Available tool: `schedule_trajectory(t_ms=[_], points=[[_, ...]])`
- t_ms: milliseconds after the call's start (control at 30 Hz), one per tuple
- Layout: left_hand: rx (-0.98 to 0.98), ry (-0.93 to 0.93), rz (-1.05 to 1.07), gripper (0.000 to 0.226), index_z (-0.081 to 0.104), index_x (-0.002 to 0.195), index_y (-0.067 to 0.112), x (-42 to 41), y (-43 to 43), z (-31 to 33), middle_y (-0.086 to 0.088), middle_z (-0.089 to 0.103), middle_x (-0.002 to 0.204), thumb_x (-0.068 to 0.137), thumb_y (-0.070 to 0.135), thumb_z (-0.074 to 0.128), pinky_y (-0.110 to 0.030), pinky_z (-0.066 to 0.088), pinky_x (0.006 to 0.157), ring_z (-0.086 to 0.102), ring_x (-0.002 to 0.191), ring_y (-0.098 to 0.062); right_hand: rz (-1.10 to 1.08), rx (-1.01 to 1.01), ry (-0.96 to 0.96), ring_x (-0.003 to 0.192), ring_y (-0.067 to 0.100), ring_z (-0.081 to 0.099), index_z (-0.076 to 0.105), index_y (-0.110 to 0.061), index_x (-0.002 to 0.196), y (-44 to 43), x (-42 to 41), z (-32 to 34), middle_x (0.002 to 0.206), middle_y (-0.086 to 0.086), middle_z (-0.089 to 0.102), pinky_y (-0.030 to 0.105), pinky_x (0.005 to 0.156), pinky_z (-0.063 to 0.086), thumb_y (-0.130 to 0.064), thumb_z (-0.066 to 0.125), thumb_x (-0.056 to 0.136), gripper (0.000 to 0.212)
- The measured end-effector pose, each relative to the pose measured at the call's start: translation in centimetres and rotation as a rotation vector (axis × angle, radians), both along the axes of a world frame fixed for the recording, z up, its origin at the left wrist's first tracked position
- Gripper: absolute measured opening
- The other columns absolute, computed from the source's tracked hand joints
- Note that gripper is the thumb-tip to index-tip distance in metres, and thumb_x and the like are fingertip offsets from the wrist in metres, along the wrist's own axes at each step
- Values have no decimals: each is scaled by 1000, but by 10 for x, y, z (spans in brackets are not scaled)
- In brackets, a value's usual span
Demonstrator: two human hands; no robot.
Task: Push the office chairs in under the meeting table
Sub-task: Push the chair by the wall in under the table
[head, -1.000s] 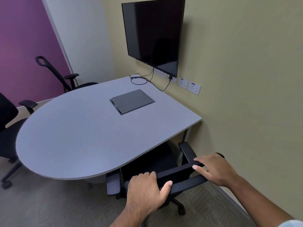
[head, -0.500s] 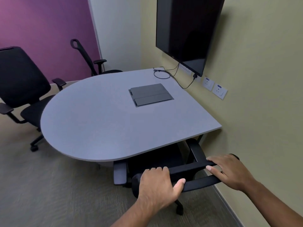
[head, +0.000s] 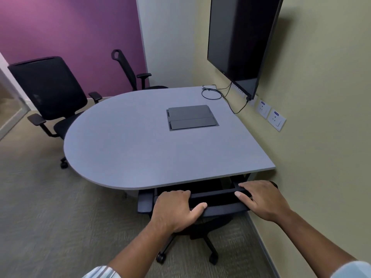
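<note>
A black office chair (head: pixel 217 201) stands at the near edge of the grey meeting table (head: pixel 140 149), its seat under the tabletop. My left hand (head: pixel 176 209) grips the top bar of its backrest. My right hand (head: pixel 261 199) rests on the same bar further right, fingers curled over it. A second black chair (head: pixel 50 91) stands at the table's far left, pulled out, with its seat partly under the rounded end. A third chair (head: pixel 128 73) is at the far side, its backrest leaning away from the table.
A dark flap panel (head: pixel 191 119) is set into the tabletop. A black screen (head: pixel 241 43) hangs on the right wall above wall sockets (head: pixel 271 115) and a coiled cable (head: pixel 212 93). The wall runs close along the right; carpet floor (head: pixel 50 207) lies to the left.
The near chair has slid further under the table with both hands on its backrest. The view has swung left, showing more of the far-left chair.
</note>
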State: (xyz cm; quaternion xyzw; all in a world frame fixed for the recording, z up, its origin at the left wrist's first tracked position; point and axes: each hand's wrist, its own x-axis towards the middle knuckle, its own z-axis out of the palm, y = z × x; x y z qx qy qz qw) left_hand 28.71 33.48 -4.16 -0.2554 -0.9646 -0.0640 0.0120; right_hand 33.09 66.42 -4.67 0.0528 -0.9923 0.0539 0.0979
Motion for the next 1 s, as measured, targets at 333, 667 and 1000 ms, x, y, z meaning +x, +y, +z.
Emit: schedule_trajectory(t_ms=[333, 667, 1000], points=[[14, -17, 52, 80, 68, 96, 25, -19, 36, -2, 6, 70, 81, 95, 91, 22, -43, 60, 76, 67, 77, -17, 15, -44, 48, 86, 23, 72, 77, -24, 103, 34, -27, 4, 92, -5, 78, 42, 74, 56, -81, 21, 103, 80], [30, 18, 63, 73, 52, 78, 24, -40, 61, 0, 7, 60, 71, 96, 90, 26, -39, 50, 66, 57, 67, -15, -8, -38, 66, 109, 28, 75, 76, -16, 128, 55, -48, 3, 120, 1, 81, 47, 91, 58, -81, 25, 101, 87], [21, 43, 75, 75, 51, 76, 25, -64, 63, -6, 7, 59, 70, 97, 92, 23, -41, 55, 68, 56, 64, -13, -20, -46, 32, 113, 27, 74, 75, -17, 132, 53, -61, 13, 126, 0, 79, 51, 97, 57, -78, 27, 99, 84]])
